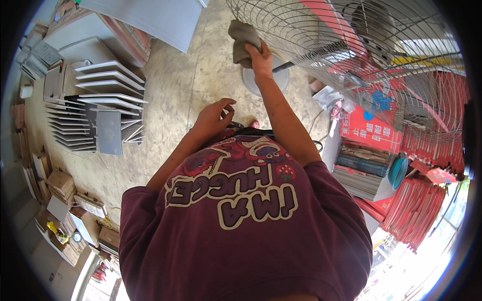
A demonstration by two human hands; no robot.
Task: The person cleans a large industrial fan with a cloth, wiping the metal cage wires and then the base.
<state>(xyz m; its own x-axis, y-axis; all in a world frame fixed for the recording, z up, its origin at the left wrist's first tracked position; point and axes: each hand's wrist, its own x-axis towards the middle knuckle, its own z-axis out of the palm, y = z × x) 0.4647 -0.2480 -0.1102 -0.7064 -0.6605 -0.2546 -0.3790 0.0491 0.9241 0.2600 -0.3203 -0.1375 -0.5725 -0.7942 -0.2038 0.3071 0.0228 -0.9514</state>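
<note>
My right hand (259,59) is stretched forward, its fingers closed on a crumpled grey-brown cloth (244,39). The cloth hangs beside the wire guard of a large fan (311,37), close to its left rim; whether the two touch I cannot tell. Under that hand a pole runs down to the round pale base (281,80) of the fan on the floor. Near my waist, my left hand (213,115) is held with curled, loosely parted fingers and nothing visible in it.
A rack of grey and white tiles (108,108) stands on the left, with large grey panels (150,17) beyond it. Stacked red cartons (414,210) and a teal round dish (398,172) are on the right. Cardboard boxes (60,183) line the lower left.
</note>
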